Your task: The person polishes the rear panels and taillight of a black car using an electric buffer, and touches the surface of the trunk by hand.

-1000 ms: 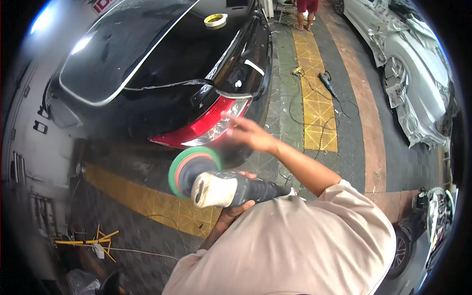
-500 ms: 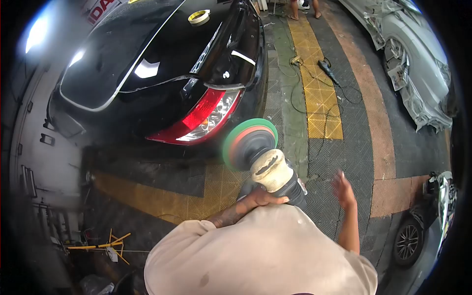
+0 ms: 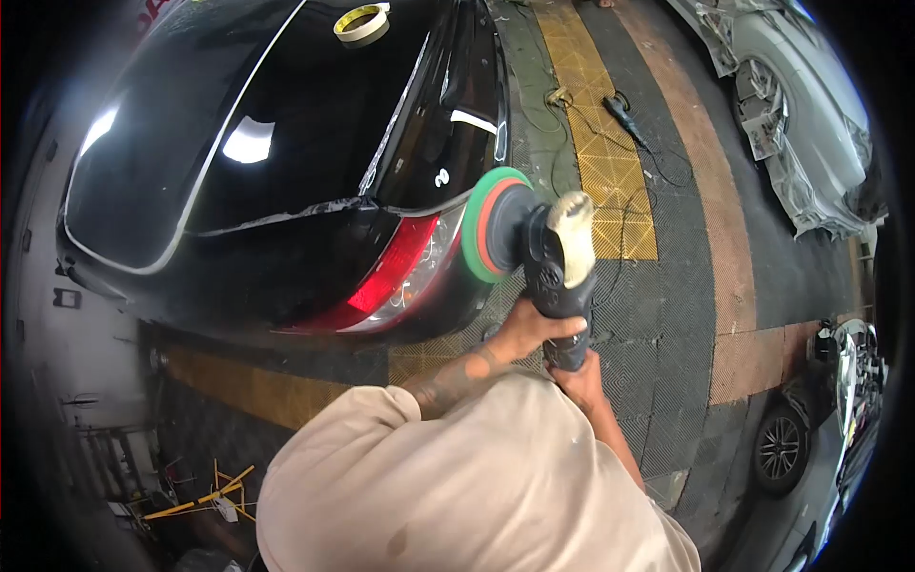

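A black polisher (image 3: 560,297) with a pale cover on its head is in both my hands. Its round green and orange pad (image 3: 484,229) is turned on edge and overlaps the rear corner of the black car (image 3: 315,191), beside the red and clear tail light (image 3: 400,267). My left hand (image 3: 536,329) is closed around the polisher's body, thumb across the top. Further back, my right hand (image 3: 579,379) is wrapped round its rear end; part of the fingers is hidden beneath.
A roll of masking tape (image 3: 362,27) lies on the car. Another corded power tool (image 3: 621,116) rests on the tiled floor, its cable looping nearby. At right stand a masked silver car (image 3: 810,114) and a dark wheel (image 3: 780,448). A yellow stand (image 3: 200,500) is at lower left.
My right hand has come in from the right and taken hold of the polisher's rear end. The polisher has risen and turned, bringing its pad up beside the tail light.
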Available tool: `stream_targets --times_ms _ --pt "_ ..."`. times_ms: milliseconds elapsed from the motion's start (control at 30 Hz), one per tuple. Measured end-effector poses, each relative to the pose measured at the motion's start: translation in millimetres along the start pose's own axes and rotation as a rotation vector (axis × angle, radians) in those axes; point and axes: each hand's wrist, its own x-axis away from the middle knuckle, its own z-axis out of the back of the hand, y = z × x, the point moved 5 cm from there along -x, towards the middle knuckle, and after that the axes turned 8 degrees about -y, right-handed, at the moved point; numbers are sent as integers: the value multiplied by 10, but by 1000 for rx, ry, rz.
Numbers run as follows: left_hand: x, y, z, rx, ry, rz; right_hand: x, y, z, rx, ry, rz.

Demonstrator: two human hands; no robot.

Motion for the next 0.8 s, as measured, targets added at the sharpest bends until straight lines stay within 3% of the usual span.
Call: stream_targets --times_ms 33,200,333,467,600,800 --pt "-7 126 106 33 55 139 -168 131 -66 -10 -38 -3" --pt "-101 -118 740 56 223 112 -603 -147 -337 -73 -161 -64" --pt "-153 -159 800 87 282 77 -776 -169 -345 -166 -264 -110" --pt "-507 -410 860 176 290 74 -982 164 -214 -102 -251 -138" --pt "-637 -517 881 134 350 166 -1172 690 -146 -223 -332 -238" --pt "-256 -368 775 43 367 49 -1136 697 -156 -60 -381 -8"
